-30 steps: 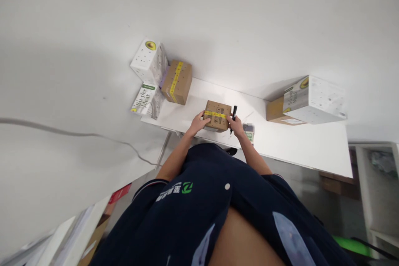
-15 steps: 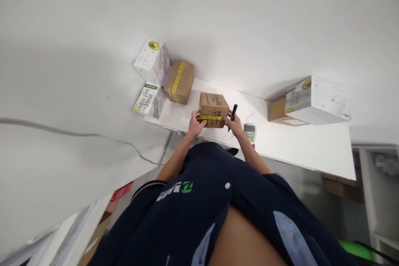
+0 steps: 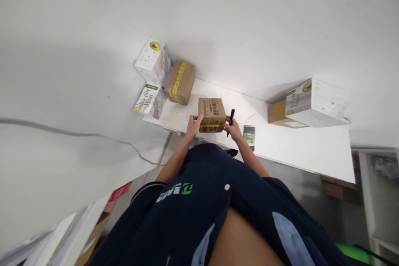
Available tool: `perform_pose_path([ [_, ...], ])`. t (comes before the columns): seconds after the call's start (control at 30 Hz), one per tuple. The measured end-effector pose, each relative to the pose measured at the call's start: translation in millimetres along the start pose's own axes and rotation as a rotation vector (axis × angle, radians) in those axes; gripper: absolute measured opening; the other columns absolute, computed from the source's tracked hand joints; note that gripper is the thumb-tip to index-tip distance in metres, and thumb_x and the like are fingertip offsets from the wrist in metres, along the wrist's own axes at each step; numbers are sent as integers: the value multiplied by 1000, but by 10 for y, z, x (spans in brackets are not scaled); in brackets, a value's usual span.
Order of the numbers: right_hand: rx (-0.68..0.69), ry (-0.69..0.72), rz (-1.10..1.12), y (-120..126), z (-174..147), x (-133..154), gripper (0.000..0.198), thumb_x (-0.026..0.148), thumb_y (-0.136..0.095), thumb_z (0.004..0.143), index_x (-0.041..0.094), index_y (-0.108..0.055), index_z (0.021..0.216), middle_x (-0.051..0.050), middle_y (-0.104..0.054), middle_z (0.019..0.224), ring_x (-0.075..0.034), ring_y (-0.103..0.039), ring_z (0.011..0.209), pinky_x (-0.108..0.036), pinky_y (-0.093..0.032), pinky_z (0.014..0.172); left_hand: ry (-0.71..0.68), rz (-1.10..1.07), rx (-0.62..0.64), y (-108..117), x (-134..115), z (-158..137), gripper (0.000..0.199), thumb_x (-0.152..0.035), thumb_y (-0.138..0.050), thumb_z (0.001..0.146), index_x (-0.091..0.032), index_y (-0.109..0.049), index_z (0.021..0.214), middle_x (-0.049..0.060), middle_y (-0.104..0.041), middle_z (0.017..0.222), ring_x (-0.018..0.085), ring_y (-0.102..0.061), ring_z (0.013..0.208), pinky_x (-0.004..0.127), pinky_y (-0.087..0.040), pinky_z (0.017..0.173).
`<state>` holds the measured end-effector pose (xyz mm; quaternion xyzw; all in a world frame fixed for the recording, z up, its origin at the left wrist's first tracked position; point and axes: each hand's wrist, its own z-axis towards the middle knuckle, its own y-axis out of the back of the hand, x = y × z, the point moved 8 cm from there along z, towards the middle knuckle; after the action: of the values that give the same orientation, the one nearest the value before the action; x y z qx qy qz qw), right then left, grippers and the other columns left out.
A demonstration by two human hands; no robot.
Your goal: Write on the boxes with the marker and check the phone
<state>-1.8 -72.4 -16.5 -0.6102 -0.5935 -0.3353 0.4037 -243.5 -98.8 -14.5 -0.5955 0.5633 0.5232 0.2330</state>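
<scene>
A brown cardboard box (image 3: 212,109) with dark print and a yellow tape band sits near the front edge of the white table (image 3: 299,149). Its left side is gripped by my left hand (image 3: 193,126), thumb on the near face. On the opposite side my right hand (image 3: 233,128) presses its fingers to the box while holding a black marker pen (image 3: 231,121) that points tip down. Just right of that hand lies a small packet or card (image 3: 249,138), partly blurred out.
White avocado-print boxes (image 3: 151,61) are stacked at the left, beside a yellow-taped carton (image 3: 180,82). At the right, another white printed box (image 3: 324,104) rests on a brown carton (image 3: 277,111). A grey cable (image 3: 93,134) runs along the left wall.
The box has been tipped, so a different printed face now shows on top and the yellow band sits lower. Both hands have stayed at its sides and moved slightly nearer me.
</scene>
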Motion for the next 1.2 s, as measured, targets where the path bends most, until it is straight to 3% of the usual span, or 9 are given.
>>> perform_pose_path([
  [0.13, -14, -68, 48, 40, -104, -126, 44, 25, -65, 59, 22, -60, 102, 2, -71, 101, -3, -45, 49, -25, -51, 57, 89, -74, 41, -68, 148, -37, 25, -35, -65, 80, -21, -48, 91, 6, -66, 102, 20, -64, 100, 38, -51, 93],
  [0.3, 2, -157, 133, 54, -168, -284, 42, 45, -66, 70, 20, -58, 103, 9, -59, 67, -4, -41, 41, -30, -57, 64, 97, -128, 116, -233, 293, -107, 42, -22, -67, 73, -18, -49, 111, 13, -65, 120, 20, -67, 102, 36, -55, 89],
  [0.47, -63, -79, -67, 118, -172, -286, 45, 52, -74, 67, 19, -57, 93, 10, -56, 66, -2, -41, 42, -24, -55, 56, 43, -134, 154, -313, 358, -83, 49, -26, -67, 74, -19, -50, 120, 13, -63, 127, 22, -67, 106, 41, -53, 96],
  [0.7, -82, -94, -23, 107, -176, -281, 45, 50, -75, 67, 20, -56, 93, 10, -55, 67, -1, -39, 41, -23, -54, 51, 22, -127, 173, -332, 373, -50, 51, -27, -66, 75, -20, -53, 124, 11, -64, 128, 22, -65, 112, 41, -53, 99],
  [0.83, -45, -139, 95, 49, -172, -329, 46, 49, -77, 65, 21, -54, 94, 12, -53, 66, -1, -36, 38, -24, -55, 52, -80, -31, 119, -246, 142, -104, 55, -32, -64, 78, -17, -52, 130, 14, -61, 133, 25, -61, 118, 44, -48, 104],
  [1.0, 21, -254, 182, -133, -203, -547, 42, 45, -79, 66, 21, -53, 90, 11, -57, 68, 0, -35, 36, -24, -56, 52, -374, 261, 21, -159, -384, -259, 55, -32, -66, 79, -19, -56, 132, 14, -56, 140, 29, -45, 136, 47, -29, 119],
  [1.2, -134, -302, 222, 32, -233, -652, 37, 34, -80, 67, 21, -56, 92, 7, -66, 75, 0, -33, 36, -22, -54, 50, -400, 474, 45, -231, -570, -356, 55, -35, -67, 79, -27, -61, 133, 9, -50, 149, 41, -27, 145, 59, -17, 118],
])
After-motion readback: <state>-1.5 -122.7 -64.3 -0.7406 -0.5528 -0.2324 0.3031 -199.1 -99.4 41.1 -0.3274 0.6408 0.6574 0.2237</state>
